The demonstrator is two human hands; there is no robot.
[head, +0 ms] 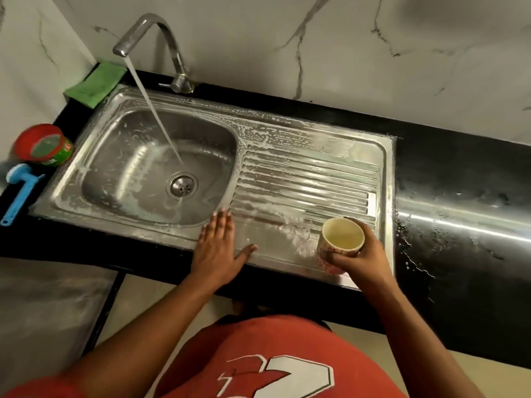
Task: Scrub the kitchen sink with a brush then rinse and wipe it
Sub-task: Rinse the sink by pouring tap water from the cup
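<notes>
Rinsing, by the look of it: brush (20,185) set aside on the tabletop (459,145) left of the sink (385,156), well apart from both hands; tap (161,27) running into the basin, suds across the drainboard (301,182). Left hand (217,248) flat on the front rim, fingers straight, holding nothing. Right hand (359,254) gripping a cup (342,234) over the drainboard's near corner. Next, likely: refilling under the stream, pouring over the foam, then wiping with the green cloth (94,81).
</notes>
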